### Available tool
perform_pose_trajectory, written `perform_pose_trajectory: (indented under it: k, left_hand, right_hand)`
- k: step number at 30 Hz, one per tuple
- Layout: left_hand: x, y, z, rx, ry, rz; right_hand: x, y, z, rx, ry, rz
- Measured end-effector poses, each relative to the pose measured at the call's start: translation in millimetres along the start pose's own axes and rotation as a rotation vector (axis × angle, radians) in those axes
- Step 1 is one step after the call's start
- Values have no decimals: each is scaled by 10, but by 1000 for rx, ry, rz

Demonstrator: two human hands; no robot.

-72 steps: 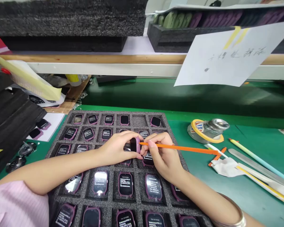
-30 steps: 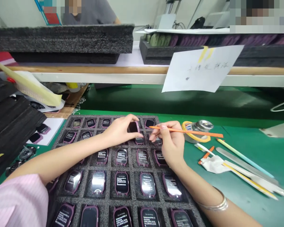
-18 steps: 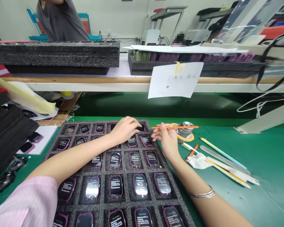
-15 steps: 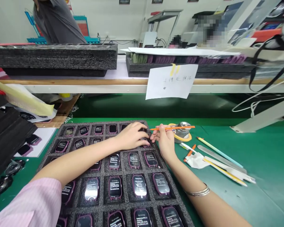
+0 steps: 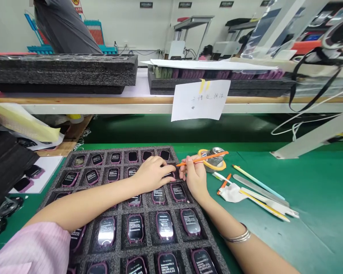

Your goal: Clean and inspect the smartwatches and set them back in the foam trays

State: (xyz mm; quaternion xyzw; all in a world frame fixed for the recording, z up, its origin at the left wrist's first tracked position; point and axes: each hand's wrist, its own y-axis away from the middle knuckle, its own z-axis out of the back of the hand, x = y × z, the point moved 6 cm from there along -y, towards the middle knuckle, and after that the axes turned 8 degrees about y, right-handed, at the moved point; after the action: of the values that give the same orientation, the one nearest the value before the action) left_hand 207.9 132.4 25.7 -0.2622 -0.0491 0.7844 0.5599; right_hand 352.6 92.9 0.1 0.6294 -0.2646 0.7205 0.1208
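On the head feed I read two hands working at the right side of the tray.

**Left hand** (image 5: 153, 176): the fingers curl down over a pink-framed smartwatch (image 5: 169, 175), seated in the second row from the far edge of the dark foam tray (image 5: 122, 151), toward its right edge. The hand hides most of the watch, so I cannot tell whether it is gripped or only touched.

**Right hand** (image 5: 196, 179): thumb and fingers pinch an orange plastic stick (image 5: 201, 159) firmly, its tip just beside the left fingertips and over the same watch.

**Surroundings:** the other foam cells hold similar watches with lit screens. On the green tabletop (image 5: 311, 213), right of the tray, are a metal canister (image 5: 214, 160) ringed by yellow tape, a white cloth (image 5: 231, 194) and a steel strip (image 5: 257, 189).

**Cautions:**
- A slip of the stick tip could scratch the watch's screen or frame.
- A loose left-hand hold could let the watch tip or fall onto neighbouring units.
- The left forearm passes low over the tray, so any contact could smear screens or shift watches in their cells.
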Motion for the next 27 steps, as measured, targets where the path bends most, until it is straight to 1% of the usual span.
perform_pose_trajectory:
  k: [7,13,17,23,27]
  left_hand:
    - [5,-15,4,11,85,5]
    - [78,-13,33,-45,192,118]
    - [100,-14,21,-46,232,153]
    - [99,-18,11,-30,224,167]
    - [79,-13,64,-24,136,184]
  right_hand:
    - [-32,12,1,44,85,25]
    - [-55,8,-46,123,152,36]
    - [-35,8,-55,144,203,42]
    - [11,10,-67,169,248,54]
    - [10,12,-66,165,249,57]
